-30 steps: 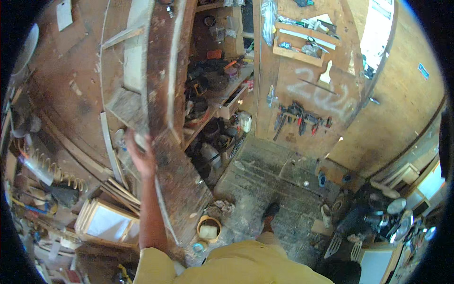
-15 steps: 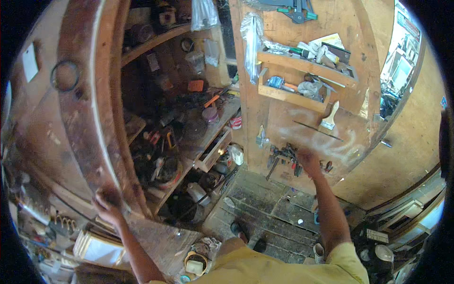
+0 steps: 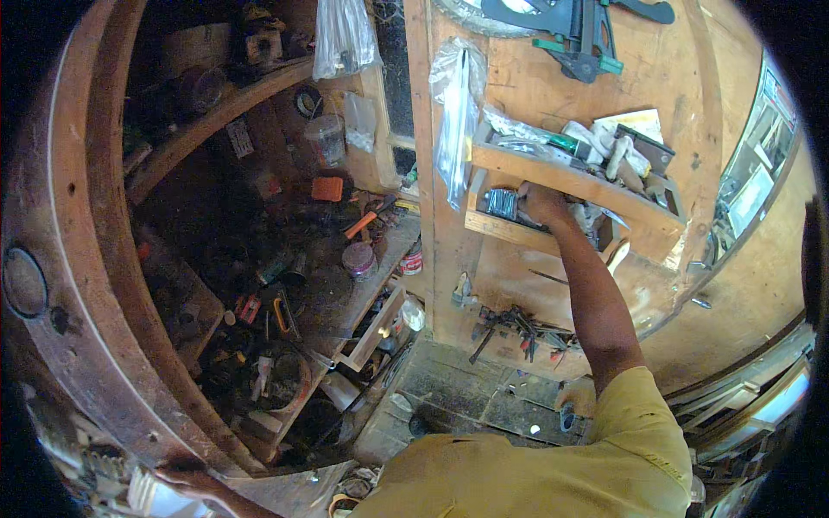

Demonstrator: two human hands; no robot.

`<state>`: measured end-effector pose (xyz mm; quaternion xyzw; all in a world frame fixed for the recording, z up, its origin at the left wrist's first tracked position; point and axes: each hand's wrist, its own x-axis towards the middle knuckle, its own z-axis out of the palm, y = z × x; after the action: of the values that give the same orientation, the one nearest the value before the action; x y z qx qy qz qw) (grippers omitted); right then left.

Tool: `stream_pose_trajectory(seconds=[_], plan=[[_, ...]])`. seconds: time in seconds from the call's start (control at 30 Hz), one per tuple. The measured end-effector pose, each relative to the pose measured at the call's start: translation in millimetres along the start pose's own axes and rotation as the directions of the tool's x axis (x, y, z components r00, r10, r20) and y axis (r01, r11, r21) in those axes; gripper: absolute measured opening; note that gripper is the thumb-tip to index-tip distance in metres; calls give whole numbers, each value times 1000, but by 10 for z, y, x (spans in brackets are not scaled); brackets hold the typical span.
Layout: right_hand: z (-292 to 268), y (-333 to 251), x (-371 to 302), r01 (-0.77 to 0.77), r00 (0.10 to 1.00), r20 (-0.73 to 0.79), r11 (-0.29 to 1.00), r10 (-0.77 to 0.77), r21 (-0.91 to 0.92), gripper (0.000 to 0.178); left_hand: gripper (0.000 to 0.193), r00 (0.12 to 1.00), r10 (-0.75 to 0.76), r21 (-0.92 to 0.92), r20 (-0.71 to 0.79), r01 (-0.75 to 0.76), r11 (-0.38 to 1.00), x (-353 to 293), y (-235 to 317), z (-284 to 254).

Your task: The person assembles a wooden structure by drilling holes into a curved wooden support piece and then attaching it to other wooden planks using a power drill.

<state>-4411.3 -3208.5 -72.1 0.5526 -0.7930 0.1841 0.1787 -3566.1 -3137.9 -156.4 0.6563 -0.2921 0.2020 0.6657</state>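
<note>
My right hand [image 3: 542,207] reaches into the lower wooden tray [image 3: 509,233] on the upright panel. Its fingers curl over the handle end of a blue-bristled paintbrush [image 3: 501,203]; the fingertips are hidden inside the tray. Just above, the upper wooden tray [image 3: 570,172] holds rags, plastic wrap and other odds and ends. Below my forearm, a pale paintbrush [image 3: 618,255] hangs on the panel, partly covered by the arm. My left hand [image 3: 184,480] lies low at the left with fingers stretched out, beside the curved wooden frame [image 3: 112,302].
Left of the panel, a dark cabinet holds an orange-handled tool [image 3: 361,226], a purple-lidded jar [image 3: 359,259] and a half-open drawer [image 3: 376,331]. Several pliers-like tools [image 3: 518,330] hang low on the panel. Clear plastic bags [image 3: 453,129] and a dark green-edged clamp-like tool [image 3: 579,47] hang higher.
My right hand has risen from near the hanging tools into the lower tray, onto the blue-bristled paintbrush. My left hand has shifted lower in view. The view itself has moved.
</note>
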Motion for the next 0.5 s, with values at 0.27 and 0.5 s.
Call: stream_pose_trajectory(seconds=[0.27,0.5], plan=[[-379,-332,-213,-8,932,-362,999,25,51,27,55,959,278,169,-65,-264,950,135,-490,49],[-57,-106,-505,255,910,-357,394,211,883,23,55,974,188,154,125,-206,966,194,-347,-5]])
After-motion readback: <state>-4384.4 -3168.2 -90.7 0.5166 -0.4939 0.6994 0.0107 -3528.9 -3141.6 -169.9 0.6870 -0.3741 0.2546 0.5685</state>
